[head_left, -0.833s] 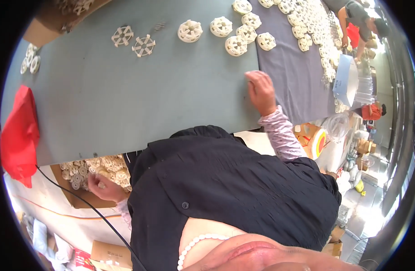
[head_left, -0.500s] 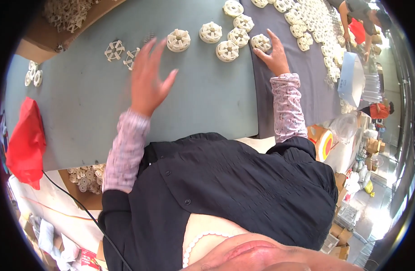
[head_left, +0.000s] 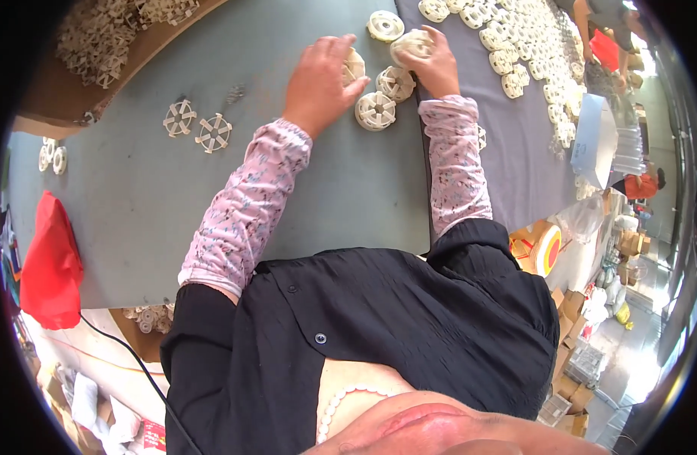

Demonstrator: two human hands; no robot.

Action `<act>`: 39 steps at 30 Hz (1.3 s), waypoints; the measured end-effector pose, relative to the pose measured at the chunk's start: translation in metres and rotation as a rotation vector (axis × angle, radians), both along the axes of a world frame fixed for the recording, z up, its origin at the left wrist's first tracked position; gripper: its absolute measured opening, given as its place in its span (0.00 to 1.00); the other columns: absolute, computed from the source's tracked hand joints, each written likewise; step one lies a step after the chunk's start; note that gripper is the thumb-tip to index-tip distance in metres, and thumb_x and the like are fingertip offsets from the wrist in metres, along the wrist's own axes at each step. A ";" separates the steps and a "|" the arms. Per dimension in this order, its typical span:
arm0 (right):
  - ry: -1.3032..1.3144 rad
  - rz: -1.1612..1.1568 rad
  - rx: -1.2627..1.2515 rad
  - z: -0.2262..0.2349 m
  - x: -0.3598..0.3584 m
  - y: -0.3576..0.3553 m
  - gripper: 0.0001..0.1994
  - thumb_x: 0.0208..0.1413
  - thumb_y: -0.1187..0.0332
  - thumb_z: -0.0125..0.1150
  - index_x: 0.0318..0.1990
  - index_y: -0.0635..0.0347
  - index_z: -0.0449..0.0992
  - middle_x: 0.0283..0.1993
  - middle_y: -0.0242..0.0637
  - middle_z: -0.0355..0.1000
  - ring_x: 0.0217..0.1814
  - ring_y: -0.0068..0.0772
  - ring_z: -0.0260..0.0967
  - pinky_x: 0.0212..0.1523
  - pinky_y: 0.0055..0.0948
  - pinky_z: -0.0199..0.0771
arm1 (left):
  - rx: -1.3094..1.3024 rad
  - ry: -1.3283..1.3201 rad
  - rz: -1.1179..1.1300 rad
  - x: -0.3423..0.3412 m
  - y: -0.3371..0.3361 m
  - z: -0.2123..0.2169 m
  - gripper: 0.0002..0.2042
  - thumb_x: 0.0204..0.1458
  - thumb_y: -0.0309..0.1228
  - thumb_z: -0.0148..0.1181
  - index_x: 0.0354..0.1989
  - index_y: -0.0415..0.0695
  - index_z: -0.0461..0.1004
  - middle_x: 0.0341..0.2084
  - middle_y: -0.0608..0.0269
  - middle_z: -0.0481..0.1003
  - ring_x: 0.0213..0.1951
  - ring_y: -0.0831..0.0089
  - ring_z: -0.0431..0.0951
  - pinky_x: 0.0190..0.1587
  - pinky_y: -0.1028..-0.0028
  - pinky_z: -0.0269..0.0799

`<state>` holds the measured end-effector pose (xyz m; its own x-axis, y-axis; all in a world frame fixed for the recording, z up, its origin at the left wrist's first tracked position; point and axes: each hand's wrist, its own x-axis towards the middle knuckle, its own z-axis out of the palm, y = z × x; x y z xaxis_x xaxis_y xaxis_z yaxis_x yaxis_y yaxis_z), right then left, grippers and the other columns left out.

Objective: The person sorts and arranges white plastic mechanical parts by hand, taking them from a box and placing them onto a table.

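Note:
My left hand (head_left: pixel 317 82) lies over a cream plastic spoked wheel (head_left: pixel 354 67) on the grey table (head_left: pixel 136 197), fingers and thumb closed around it. My right hand (head_left: pixel 433 59) grips another cream wheel (head_left: pixel 409 42) just to the right. Two more thick wheels sit between and below the hands, one (head_left: pixel 396 82) beside my right wrist and one (head_left: pixel 376 111) nearer me. A further wheel (head_left: pixel 385 25) lies beyond the fingertips. Both forearms wear pink patterned sleeves.
Two flat spoked discs (head_left: pixel 197 125) lie left of my hands. A cardboard box of parts (head_left: pixel 98 38) is at the far left. Several wheels in rows (head_left: pixel 515 45) cover the darker cloth on the right, near a white box (head_left: pixel 595 140). A red cloth (head_left: pixel 51 262) hangs at the left edge. Another person (head_left: pixel 602 30) is far right.
My left hand rose from the box below the table edge and reached across to the wheels. My right hand slid forward from the bare table onto a wheel.

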<state>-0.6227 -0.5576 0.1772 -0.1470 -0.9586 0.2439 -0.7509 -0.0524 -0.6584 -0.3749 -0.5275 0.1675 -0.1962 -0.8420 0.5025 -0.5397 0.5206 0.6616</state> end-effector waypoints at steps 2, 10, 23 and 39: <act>-0.474 0.068 -0.007 -0.005 -0.023 0.004 0.40 0.43 0.64 0.81 0.65 0.60 0.69 0.56 0.44 0.77 0.54 0.33 0.78 0.53 0.29 0.80 | 0.044 -0.247 -0.052 -0.011 -0.009 -0.013 0.32 0.47 0.37 0.71 0.63 0.48 0.70 0.51 0.54 0.74 0.52 0.52 0.75 0.59 0.58 0.73; 0.011 0.121 0.096 0.018 0.028 0.065 0.46 0.39 0.61 0.83 0.69 0.53 0.64 0.56 0.49 0.77 0.58 0.51 0.77 0.59 0.39 0.77 | 0.218 -0.118 -0.115 0.016 0.000 -0.008 0.34 0.38 0.34 0.75 0.60 0.51 0.73 0.51 0.53 0.74 0.53 0.51 0.75 0.56 0.58 0.75; -1.162 0.754 0.342 0.044 0.113 0.114 0.42 0.54 0.79 0.60 0.77 0.66 0.48 0.65 0.45 0.68 0.67 0.41 0.70 0.68 0.40 0.70 | 0.955 1.362 -0.245 0.284 0.318 -0.004 0.56 0.35 0.46 0.78 0.72 0.31 0.54 0.57 0.47 0.72 0.56 0.61 0.77 0.59 0.68 0.74; -0.517 1.587 0.759 0.021 0.391 0.259 0.45 0.45 0.70 0.77 0.73 0.54 0.61 0.61 0.40 0.72 0.64 0.33 0.71 0.66 0.32 0.69 | 0.928 1.438 1.498 0.387 0.578 -0.240 0.38 0.63 0.46 0.62 0.75 0.39 0.55 0.70 0.36 0.58 0.67 0.47 0.66 0.66 0.62 0.68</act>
